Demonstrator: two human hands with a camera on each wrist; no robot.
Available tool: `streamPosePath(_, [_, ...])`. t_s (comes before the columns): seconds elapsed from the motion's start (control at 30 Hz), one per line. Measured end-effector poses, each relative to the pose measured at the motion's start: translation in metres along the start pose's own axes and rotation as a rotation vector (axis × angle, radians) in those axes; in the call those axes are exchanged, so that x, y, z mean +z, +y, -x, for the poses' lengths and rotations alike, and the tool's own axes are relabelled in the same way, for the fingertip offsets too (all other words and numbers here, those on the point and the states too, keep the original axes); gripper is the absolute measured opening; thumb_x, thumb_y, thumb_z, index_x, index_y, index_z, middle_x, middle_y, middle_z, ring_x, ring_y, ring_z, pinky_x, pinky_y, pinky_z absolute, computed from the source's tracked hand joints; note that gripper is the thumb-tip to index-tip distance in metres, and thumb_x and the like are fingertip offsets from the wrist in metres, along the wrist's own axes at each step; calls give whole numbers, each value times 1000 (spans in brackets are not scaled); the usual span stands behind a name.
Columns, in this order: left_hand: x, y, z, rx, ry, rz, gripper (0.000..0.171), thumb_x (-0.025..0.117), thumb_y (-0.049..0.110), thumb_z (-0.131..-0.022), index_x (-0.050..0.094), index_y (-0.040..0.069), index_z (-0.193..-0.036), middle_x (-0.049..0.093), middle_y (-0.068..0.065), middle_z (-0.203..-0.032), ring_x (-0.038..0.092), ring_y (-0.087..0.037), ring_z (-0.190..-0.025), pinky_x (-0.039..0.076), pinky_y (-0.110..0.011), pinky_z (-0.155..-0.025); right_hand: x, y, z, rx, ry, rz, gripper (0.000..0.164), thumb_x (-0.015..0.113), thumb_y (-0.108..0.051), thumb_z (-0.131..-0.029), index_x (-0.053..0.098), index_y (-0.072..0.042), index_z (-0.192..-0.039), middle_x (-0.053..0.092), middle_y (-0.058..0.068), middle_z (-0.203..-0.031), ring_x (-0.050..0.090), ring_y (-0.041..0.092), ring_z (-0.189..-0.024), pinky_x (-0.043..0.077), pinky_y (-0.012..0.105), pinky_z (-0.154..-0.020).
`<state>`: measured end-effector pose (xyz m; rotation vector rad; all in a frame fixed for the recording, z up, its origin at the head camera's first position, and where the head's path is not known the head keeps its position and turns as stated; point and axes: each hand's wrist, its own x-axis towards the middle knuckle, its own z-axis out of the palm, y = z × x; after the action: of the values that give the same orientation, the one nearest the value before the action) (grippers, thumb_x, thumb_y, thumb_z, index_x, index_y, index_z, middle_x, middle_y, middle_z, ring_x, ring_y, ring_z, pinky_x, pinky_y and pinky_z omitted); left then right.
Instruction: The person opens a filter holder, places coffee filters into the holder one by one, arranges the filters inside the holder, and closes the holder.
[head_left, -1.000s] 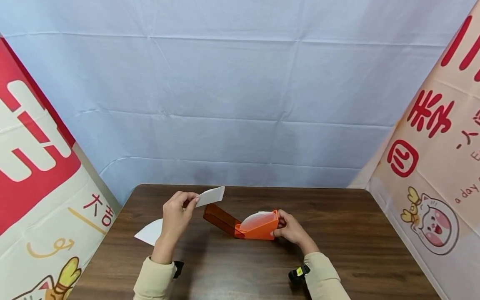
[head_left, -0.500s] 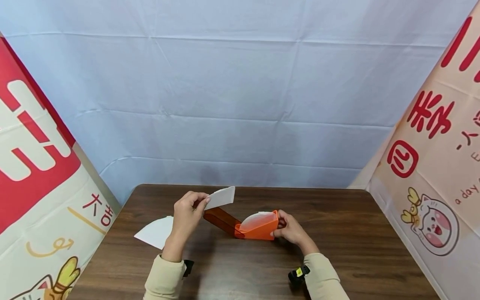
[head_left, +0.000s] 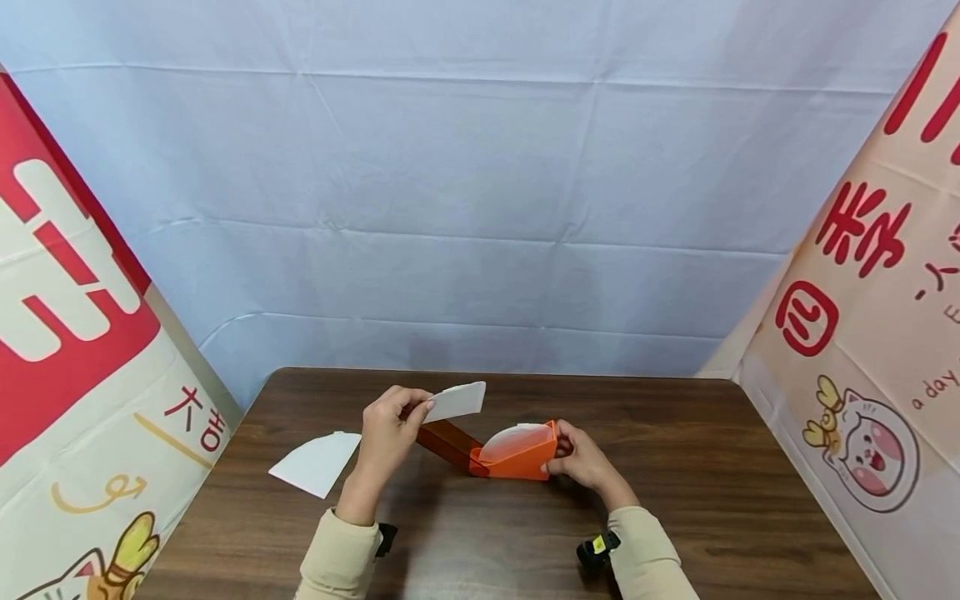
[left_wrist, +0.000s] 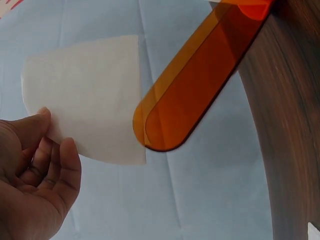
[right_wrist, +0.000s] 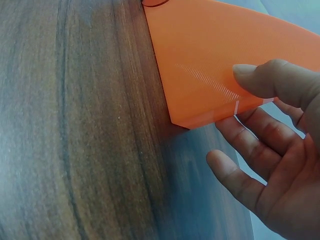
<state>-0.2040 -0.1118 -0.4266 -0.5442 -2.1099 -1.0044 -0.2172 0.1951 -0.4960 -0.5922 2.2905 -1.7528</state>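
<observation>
Between thumb and fingers, my left hand pinches a white fan-shaped coffee filter paper by its edge, held above the table. In the left wrist view this filter paper hangs beside the translucent amber lid of an orange filter case. The orange case stands on the table with its lid swung out to the left, and white filter papers stand inside it. My right hand grips the right end of the case, the thumb on its near side in the right wrist view.
Another white fan-shaped filter paper lies flat on the brown wooden table, left of my left forearm. A pale blue cloth hangs behind the table, with printed banners at either side.
My left hand has moved to the right with the filter paper, over the lid's outer end. More of the filter paper on the table now shows. My right hand and the case have stayed still.
</observation>
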Motion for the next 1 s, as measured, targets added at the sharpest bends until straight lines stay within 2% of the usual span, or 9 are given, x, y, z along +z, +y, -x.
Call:
streamPosePath(0.4, [10, 4, -2, 43, -33, 32, 9, 75, 2, -76, 71, 7, -83, 58, 3, -75, 47, -6, -60, 41, -21, -51, 1, -1, 1, 1, 6, -4, 34, 68, 18, -70, 50, 5, -96, 61, 17, -96, 59, 28, -88, 51, 30, -70])
streamPosePath(0.57, [14, 6, -2, 44, -56, 43, 10, 75, 1, -76, 71, 7, -83, 58, 3, -75, 46, -4, -60, 42, -21, -50, 1, 1, 0, -5, 10, -7, 35, 68, 18, -69, 50, 5, -96, 62, 16, -95, 60, 25, -87, 51, 30, -70])
streamPosePath(0.77, [19, 8, -1, 34, -84, 50, 9, 76, 2, -76, 71, 7, -82, 58, 3, -74, 46, -4, -59, 42, -21, -50, 1, 3, -1, 1, 8, -9, 34, 68, 19, -69, 50, 4, -94, 61, 17, -95, 59, 28, -88, 50, 29, -70])
streamPosePath(1.0, [27, 8, 1, 32, -90, 68, 10, 77, 2, -75, 71, 8, -80, 59, 3, -73, 47, -5, -57, 42, -20, -49, -3, 37, -9, 1, 22, -2, 37, 71, 14, -68, 50, 0, -96, 61, 14, -96, 59, 26, -88, 51, 31, -70])
